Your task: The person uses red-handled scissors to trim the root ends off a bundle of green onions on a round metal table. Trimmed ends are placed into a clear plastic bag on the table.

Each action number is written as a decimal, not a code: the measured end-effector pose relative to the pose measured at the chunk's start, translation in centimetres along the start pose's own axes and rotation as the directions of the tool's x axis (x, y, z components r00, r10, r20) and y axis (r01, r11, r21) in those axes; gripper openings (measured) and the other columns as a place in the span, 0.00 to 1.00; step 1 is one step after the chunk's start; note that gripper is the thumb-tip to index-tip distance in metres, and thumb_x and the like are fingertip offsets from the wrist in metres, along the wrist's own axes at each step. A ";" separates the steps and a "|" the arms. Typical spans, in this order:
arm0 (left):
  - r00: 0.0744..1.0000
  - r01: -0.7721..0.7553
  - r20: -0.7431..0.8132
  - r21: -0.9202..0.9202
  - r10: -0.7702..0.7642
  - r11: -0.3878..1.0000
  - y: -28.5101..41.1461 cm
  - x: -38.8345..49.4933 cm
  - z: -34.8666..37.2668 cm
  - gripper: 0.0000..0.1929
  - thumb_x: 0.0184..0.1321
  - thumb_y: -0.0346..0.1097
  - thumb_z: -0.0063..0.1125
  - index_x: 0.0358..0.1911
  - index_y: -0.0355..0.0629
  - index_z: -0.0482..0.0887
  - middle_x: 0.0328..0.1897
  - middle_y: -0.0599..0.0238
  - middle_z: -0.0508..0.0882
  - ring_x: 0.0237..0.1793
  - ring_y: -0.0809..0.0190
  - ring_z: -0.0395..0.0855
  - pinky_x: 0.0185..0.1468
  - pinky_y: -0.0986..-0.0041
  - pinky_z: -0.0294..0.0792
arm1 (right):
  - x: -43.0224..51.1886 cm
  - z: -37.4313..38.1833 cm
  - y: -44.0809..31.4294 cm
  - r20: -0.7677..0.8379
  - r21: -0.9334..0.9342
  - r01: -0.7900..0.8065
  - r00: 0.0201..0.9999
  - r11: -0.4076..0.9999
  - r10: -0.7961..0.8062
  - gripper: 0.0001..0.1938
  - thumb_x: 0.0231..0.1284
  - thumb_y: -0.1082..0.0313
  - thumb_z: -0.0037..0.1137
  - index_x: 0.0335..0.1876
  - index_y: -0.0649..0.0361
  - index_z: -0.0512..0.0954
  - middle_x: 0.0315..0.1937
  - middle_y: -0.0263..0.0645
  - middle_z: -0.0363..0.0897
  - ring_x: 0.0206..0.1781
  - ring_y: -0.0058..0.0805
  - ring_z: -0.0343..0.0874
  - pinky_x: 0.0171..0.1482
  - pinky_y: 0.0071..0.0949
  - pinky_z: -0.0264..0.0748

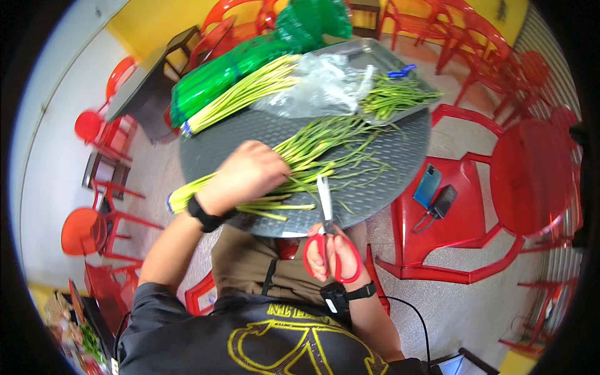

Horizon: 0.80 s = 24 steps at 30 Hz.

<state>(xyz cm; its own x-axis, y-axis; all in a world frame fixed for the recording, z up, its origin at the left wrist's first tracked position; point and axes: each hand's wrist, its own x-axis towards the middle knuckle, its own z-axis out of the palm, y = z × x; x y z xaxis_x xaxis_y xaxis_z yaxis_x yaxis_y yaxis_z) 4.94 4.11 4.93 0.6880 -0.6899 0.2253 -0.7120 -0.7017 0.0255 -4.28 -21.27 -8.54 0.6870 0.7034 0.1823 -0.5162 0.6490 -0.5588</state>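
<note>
A bunch of long green stalks (304, 150), which look like garlic scapes, lies across the round dark woven-pattern table. Its pale end is bound in blue at the left; loose thin tips fan out rightward. My left hand (255, 164) is curled over the bunch's middle, and a thin stalk runs from its fingertips toward the blades. Part of the grip is hidden under the hand. Red-handled scissors (325, 199) are in my right hand (335, 253) at the near table edge, their blades upright in view and blurred. A few cut stalks (276, 206) lie beside the bunch.
Behind lie a second bound bunch (243, 93), green plastic-wrapped bundles (211, 89) and a clear plastic bag (318, 89). A metal tray (365, 49) holds short green pieces (393, 96). At right, a red chair (450, 225) carries a phone (427, 185) and a black device (443, 201).
</note>
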 end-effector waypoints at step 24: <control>0.904 0.427 0.166 -0.330 -0.394 0.842 -5.5 5.9 -1.1 0.14 0.74 0.42 0.62 0.51 0.39 0.89 0.47 0.53 0.90 0.48 0.51 0.89 0.52 0.64 0.80 | -0.4 -0.7 -0.3 -0.066 -0.033 -0.007 0.998 0.999 0.005 0.33 0.81 0.35 0.43 0.70 0.59 0.67 0.24 0.37 0.67 0.19 0.27 0.68 0.19 0.27 0.69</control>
<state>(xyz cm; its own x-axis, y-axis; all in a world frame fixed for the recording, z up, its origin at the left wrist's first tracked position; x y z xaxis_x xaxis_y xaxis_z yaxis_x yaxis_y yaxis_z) 12.75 4.10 7.20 0.9256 -0.3771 0.0317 -0.3519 -0.8269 0.4386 -4.07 -21.96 -9.08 0.7166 0.6861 0.1256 -0.5039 0.6337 -0.5869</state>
